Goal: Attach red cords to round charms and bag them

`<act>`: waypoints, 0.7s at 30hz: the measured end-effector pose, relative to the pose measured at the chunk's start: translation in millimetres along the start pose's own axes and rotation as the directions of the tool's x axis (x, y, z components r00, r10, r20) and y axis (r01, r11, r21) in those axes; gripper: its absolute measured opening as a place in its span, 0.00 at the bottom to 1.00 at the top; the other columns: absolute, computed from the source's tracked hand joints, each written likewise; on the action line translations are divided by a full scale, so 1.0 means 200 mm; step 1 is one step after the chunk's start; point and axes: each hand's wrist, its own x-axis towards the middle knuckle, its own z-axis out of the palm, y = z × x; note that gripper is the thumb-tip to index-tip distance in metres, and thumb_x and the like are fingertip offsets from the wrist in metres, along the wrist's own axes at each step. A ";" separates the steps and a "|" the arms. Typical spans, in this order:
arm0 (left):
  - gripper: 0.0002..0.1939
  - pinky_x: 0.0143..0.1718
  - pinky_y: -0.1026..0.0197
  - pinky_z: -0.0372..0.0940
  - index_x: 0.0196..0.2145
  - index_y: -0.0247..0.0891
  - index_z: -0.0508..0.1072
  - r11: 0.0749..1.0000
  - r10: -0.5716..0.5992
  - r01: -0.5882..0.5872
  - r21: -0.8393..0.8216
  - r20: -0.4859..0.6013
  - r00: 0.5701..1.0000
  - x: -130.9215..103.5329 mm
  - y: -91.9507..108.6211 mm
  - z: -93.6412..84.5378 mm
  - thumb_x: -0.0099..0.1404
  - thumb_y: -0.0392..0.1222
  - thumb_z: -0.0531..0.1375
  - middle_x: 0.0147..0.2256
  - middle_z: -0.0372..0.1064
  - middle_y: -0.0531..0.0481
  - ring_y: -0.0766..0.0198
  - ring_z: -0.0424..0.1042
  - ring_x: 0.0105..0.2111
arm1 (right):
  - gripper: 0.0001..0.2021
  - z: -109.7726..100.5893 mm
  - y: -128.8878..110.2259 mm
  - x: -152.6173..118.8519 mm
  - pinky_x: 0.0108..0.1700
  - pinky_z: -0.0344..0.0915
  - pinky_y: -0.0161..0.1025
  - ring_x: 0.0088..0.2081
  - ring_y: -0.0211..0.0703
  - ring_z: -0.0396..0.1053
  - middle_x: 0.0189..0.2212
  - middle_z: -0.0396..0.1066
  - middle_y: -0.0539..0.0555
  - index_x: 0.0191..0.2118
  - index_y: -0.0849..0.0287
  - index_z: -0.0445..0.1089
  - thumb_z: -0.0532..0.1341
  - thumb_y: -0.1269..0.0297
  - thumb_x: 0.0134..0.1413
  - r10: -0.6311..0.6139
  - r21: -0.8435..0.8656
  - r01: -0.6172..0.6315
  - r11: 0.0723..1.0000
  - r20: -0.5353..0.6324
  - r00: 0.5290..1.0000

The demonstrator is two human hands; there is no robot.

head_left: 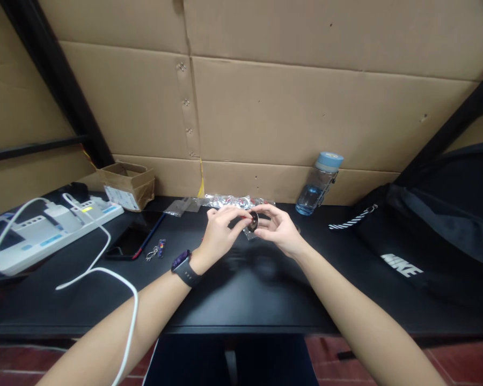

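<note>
A small round dark disc with a shiny rim (254, 222) is held up above the black table, between my two hands. My right hand (280, 229) grips it by the edge, thumb below and fingers above. With thumb and forefinger pinched together, my left hand (222, 231) touches the disc's left side. A bit of red shows at those fingertips, too small to name. Clear plastic wrapping (235, 201) lies on the table behind the hands, and a piece of clear plastic (249, 234) shows just below the disc.
To the left are a white power strip (60, 230) with a white cable (116, 276), an opened cardboard box (131, 185), a phone (131, 236), a pen (148, 236) and a keyring (156, 250). A water bottle (317, 185) and black bag (422, 241) stand right.
</note>
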 end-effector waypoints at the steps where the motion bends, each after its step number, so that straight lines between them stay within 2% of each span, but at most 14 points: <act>1: 0.09 0.51 0.50 0.58 0.38 0.45 0.78 1.000 0.004 -0.004 0.002 0.000 1.000 0.00 0.00 0.00 0.72 0.49 0.60 0.42 0.79 0.51 0.55 0.74 0.46 | 0.27 0.00 0.00 0.00 0.53 0.74 0.51 0.47 0.48 0.76 0.55 0.70 0.55 0.51 0.49 0.73 0.76 0.66 0.43 0.001 0.002 -0.001 1.000 0.003 1.000; 9: 0.03 0.50 0.52 0.55 0.38 0.45 0.78 1.000 0.016 -0.016 0.011 0.001 1.000 -0.01 0.02 -0.01 0.69 0.42 0.64 0.41 0.80 0.54 0.58 0.75 0.46 | 0.27 0.00 -0.01 0.00 0.51 0.76 0.50 0.48 0.49 0.75 0.55 0.70 0.56 0.51 0.52 0.73 0.76 0.66 0.43 0.003 0.012 -0.003 1.000 0.018 1.000; 12: 0.04 0.50 0.52 0.54 0.41 0.47 0.78 1.000 -0.009 0.010 0.011 -0.022 1.000 -0.01 0.02 0.00 0.68 0.42 0.65 0.41 0.80 0.55 0.59 0.75 0.46 | 0.27 -0.01 -0.01 0.00 0.52 0.75 0.50 0.47 0.48 0.76 0.54 0.71 0.56 0.51 0.52 0.73 0.76 0.66 0.43 0.005 0.004 -0.005 1.000 0.007 1.000; 16: 0.02 0.49 0.52 0.53 0.37 0.48 0.80 0.999 0.014 -0.013 0.031 -0.032 0.999 0.00 0.00 0.00 0.67 0.42 0.66 0.40 0.81 0.56 0.58 0.75 0.45 | 0.26 0.00 -0.02 0.00 0.54 0.74 0.51 0.48 0.48 0.76 0.55 0.71 0.56 0.51 0.51 0.73 0.76 0.65 0.43 -0.002 -0.015 0.002 1.000 0.004 1.000; 21: 0.04 0.50 0.50 0.51 0.37 0.47 0.80 0.995 0.067 -0.066 0.079 -0.009 0.998 0.00 0.00 0.00 0.70 0.43 0.64 0.39 0.79 0.54 0.57 0.73 0.48 | 0.26 0.01 -0.03 -0.01 0.55 0.74 0.52 0.47 0.48 0.76 0.55 0.71 0.56 0.51 0.51 0.73 0.76 0.65 0.44 -0.004 -0.007 0.004 1.000 0.007 1.000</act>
